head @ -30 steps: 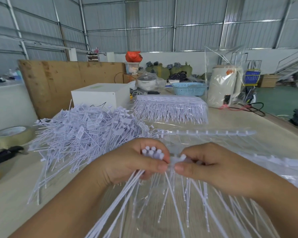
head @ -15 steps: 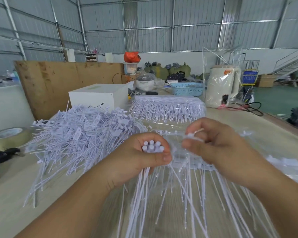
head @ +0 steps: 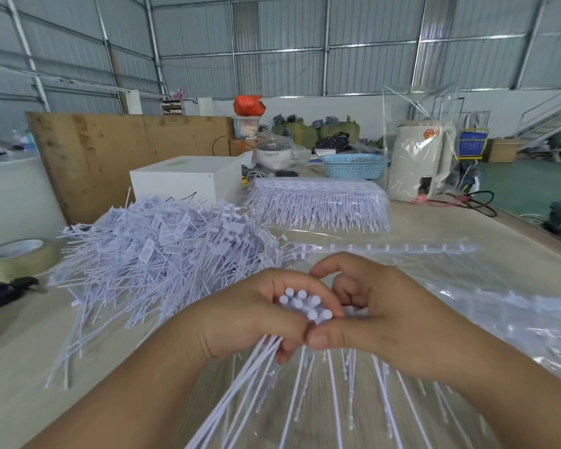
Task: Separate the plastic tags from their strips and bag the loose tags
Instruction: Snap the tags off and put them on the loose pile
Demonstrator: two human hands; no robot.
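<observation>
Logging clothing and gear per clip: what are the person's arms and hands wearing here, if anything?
Nothing visible. Both forearms are bare right to the bottom edge of the frame, with no sleeve or cuff in view. The left hand and the right hand have no gloves, and no rings, watch, bands, tape or markings show on the visible parts. The nails look short and unpainted.

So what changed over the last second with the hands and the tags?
The right hand, which had lifted up and away half a second ago, has come back down against the left hand, pinching at the tag strip beside the bundle. The left hand still grips that bundle, which now shows more heads. The loose pile and bagged strips stayed put.
</observation>
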